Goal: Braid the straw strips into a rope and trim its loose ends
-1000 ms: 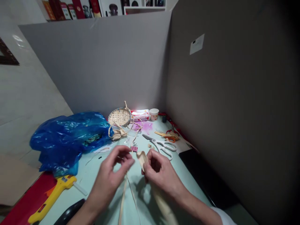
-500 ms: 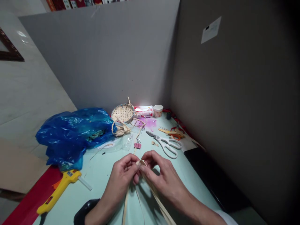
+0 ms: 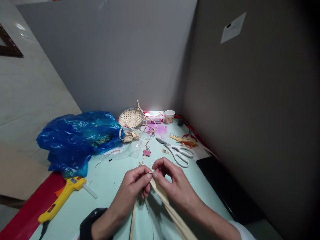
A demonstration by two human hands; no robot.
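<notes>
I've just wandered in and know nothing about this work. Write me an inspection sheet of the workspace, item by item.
Surface: pale green table, with a purple patch towards the back.
Job's things: wide pale strip, running to the bottom edge; narrow pale strip left of it.
Clutter: blue bag, woven basket, paper cup, pink binder clip, white-handled scissors, yellow glue gun.
Grip: left hand pinches the wide pale strip's upper end; right hand has fingertips there too, their hold unclear.
Cables: dark cord at the glue gun's handle; far end not visible.
Surroundings: grey partition behind, dark panel on the right.
</notes>
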